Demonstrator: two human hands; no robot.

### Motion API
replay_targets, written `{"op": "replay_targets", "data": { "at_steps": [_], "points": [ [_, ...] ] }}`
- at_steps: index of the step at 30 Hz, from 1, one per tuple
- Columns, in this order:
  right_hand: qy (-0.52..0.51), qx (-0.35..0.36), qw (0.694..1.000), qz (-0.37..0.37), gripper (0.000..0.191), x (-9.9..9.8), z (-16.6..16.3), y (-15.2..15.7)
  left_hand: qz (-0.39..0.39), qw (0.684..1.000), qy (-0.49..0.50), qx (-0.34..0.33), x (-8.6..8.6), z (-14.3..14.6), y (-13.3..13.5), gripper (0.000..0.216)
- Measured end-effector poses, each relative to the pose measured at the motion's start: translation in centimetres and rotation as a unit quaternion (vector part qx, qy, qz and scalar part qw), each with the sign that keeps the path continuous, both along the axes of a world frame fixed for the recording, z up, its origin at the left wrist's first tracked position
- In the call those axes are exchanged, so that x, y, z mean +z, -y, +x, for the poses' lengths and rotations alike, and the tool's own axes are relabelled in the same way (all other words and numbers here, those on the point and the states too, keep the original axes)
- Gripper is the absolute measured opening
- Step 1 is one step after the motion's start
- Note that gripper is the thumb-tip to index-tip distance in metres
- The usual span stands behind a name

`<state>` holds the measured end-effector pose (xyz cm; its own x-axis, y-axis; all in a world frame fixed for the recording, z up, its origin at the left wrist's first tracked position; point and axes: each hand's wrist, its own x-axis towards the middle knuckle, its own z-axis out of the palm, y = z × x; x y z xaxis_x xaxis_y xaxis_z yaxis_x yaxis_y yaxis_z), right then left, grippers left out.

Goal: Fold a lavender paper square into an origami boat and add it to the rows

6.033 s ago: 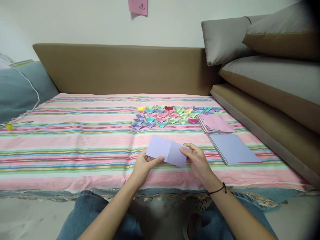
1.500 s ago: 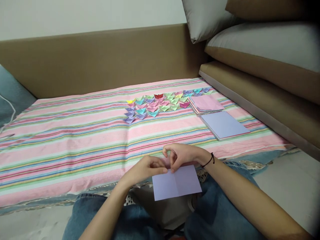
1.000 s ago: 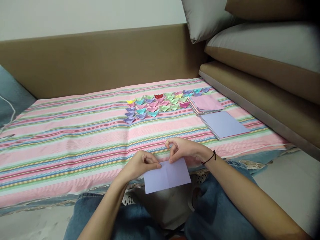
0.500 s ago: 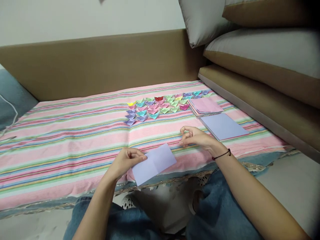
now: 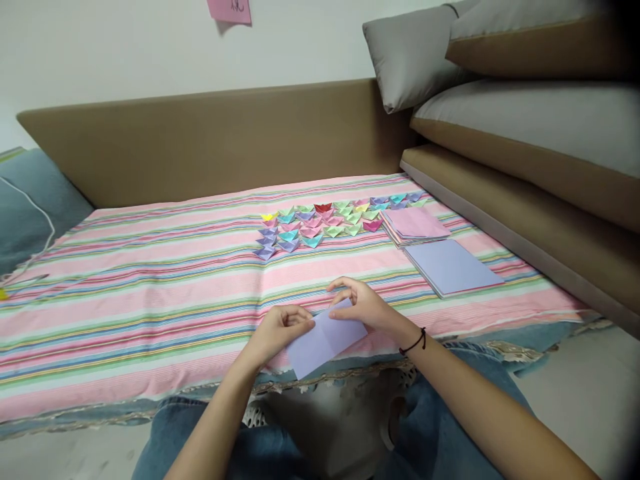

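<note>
One creased lilac sheet (image 5: 325,341) hangs above the striped cloth's (image 5: 175,293) near edge, pinched in the left hand (image 5: 275,331), while the right hand (image 5: 369,308) lays its thumb on it, grip unclear.

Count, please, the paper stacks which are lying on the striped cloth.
2. The pink-topped stack is at the right of the folded papers; the bluish-topped stack is just nearer the camera. The held sheet is not counted. No other stack shows.
</note>
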<state>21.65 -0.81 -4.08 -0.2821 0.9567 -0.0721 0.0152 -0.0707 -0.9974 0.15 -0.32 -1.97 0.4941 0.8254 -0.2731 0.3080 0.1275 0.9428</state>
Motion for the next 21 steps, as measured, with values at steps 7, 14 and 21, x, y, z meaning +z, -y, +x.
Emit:
{"op": "replay_targets", "data": {
  "at_steps": [7, 14, 21],
  "points": [
    [0.001, 0.044, 0.999, 0.001, 0.040, 0.0, -0.8, 0.7, 0.062, 0.996, -0.031, -0.057, -0.7, 0.8, 0.2, 0.018],
    [0.026, 0.052, 0.998, 0.027, 0.046, -0.2, -1.4, 0.9, 0.063, 0.995, -0.031, -0.072, -0.4, 1.2, 0.6, 0.017],
    [0.019, 0.048, 0.998, 0.021, 0.056, -0.3, -1.1, 0.9, 0.076, 0.995, -0.028, -0.059, -0.5, 1.3, 0.6, 0.026]
  ]
}}
